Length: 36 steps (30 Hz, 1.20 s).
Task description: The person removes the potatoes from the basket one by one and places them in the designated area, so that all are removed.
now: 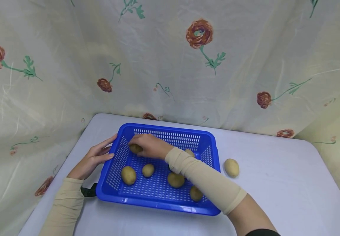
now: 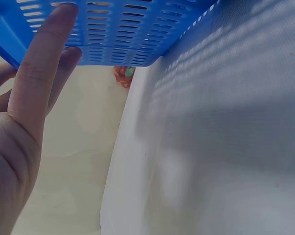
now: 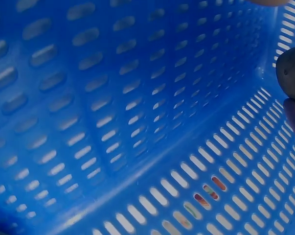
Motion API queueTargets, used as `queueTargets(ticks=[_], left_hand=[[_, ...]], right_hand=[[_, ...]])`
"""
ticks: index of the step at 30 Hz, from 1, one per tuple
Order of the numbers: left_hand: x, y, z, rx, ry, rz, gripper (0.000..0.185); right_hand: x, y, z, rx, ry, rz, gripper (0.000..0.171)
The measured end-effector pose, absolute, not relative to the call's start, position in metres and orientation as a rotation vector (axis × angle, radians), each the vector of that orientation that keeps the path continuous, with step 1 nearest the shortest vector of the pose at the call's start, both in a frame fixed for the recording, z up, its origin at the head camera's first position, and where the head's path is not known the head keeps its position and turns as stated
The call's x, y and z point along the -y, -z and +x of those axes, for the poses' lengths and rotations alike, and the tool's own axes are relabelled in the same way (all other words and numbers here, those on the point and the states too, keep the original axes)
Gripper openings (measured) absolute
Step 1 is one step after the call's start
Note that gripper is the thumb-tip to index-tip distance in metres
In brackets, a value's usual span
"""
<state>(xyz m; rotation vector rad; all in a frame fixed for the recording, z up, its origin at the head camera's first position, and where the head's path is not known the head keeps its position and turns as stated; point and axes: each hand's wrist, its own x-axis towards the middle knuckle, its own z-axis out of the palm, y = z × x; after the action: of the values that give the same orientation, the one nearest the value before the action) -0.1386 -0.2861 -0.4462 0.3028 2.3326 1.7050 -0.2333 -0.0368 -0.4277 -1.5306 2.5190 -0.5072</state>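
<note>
Container: one blue plastic basket (image 1: 158,205), rectangular, with a smooth rolled rim and slotted walls and floor. I count six potatoes showing within it.

Contents: a held potato (image 1: 136,149) near the basket's left wall, brown and rounded; I cannot tell whether it touches the basket floor. A large oval potato (image 1: 128,175), yellowish, toward the basket's near left corner; a small roundish potato (image 1: 148,170) just to its right. A broad potato (image 1: 176,180) right of the basket's middle, and a darker potato (image 1: 196,193) toward its near right corner. A partly hidden potato (image 1: 189,152) shows beyond the beige right sleeve (image 1: 205,178).

Outside: one pale, smooth, oval potato (image 1: 231,168), right of the basket on the white tabletop (image 1: 276,186).

Hands: apart. I see the right hand (image 1: 149,145) inside the basket, its fingers pinching the held potato. The left hand (image 1: 92,160) rests extended fingers against the basket's left side, thumb spread.

Backdrop: flower-printed curtain (image 1: 158,55), thin and creased, beyond the basket.
</note>
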Motion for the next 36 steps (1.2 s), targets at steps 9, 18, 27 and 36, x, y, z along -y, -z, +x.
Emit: queueTargets(ticks=[9, 18, 27, 36], left_hand=[[0.288, 0.447, -0.139, -2.305, -1.731, 0.320, 0.070], [0.289, 0.446, -0.138, -2.310, -1.724, 0.316, 0.070], [0.288, 0.446, -0.138, -2.315, -1.732, 0.323, 0.069], [0.287, 0.448, -0.139, -2.309, -1.739, 0.318, 0.069]], right_hand=[[0.028, 0.426, -0.238, -2.445, 0.939, -1.282, 0.050], [0.014, 0.420, -0.240, -2.320, 1.386, -1.016, 0.055], [-0.001, 0.410, -0.238, -2.249, 1.554, -0.925, 0.054], [-0.015, 0.406, -0.238, -2.265, 1.620, -0.869, 0.054]])
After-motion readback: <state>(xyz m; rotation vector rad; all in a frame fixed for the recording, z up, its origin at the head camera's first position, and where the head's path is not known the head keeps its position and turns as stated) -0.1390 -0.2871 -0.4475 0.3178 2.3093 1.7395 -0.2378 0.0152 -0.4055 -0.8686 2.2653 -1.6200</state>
